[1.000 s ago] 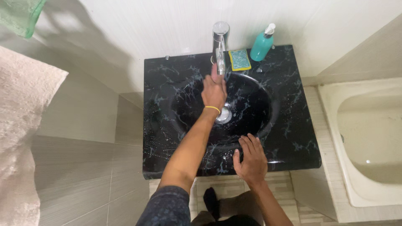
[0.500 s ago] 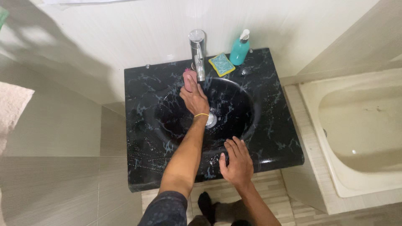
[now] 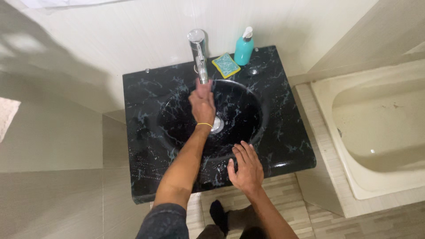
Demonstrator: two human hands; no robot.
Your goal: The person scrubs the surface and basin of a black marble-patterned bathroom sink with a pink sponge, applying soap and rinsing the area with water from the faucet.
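- The left hand [image 3: 202, 102] is held out over the basin [image 3: 241, 117], just under the tap [image 3: 198, 53]; its fingers are curled, though what they close on cannot be told here.
- Half a second earlier a pink thing was seen in that hand, left of the spout; now the hand is shifted right, directly below the spout, and the pink thing is hidden.
- A yellow band [image 3: 204, 125] is worn at the left wrist (just above the drain [image 3: 217, 125]).
- The right hand [image 3: 245, 167] is laid flat on the sink [image 3: 141, 132] front rim, fingers spread wide, nothing held; its place is unchanged.
- A sponge [image 3: 226, 65] and a teal soap bottle [image 3: 244, 47] are set behind the basin, right of the tap.
- A pale tub [image 3: 376, 128] is seen to the right.
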